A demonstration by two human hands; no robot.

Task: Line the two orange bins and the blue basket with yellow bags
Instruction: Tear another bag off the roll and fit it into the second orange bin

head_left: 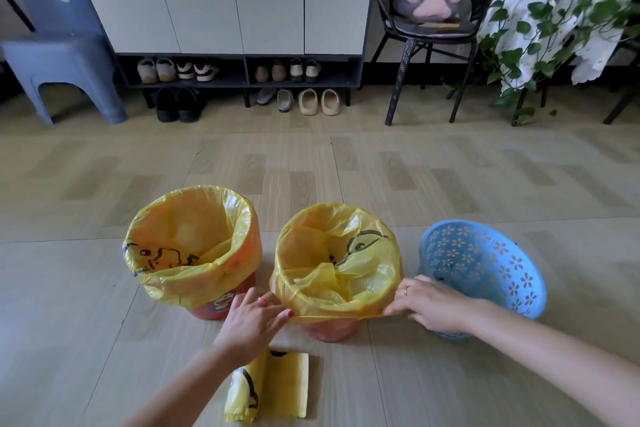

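Both hands — left hand point(254, 314), right hand point(427, 302) — pinch yellow bag point(341, 274) hem, stretching over 2nd orange bin point(329, 328) rim. Next: bag roll point(258, 388), line blue basket point(485, 263).

No readable text, label or number shows anywhere.

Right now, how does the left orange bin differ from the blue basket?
The left orange bin is lined: a yellow bag is folded over its rim. The blue basket has no bag yet.
The bin's wall looks solid; the basket's wall is pierced with flower-shaped holes.
The bin stands upright; the basket appears to tilt toward the camera's left.
Neither hand touches the bin; the right hand overlaps the basket's near rim, contact unclear.
Both sit on the floor.
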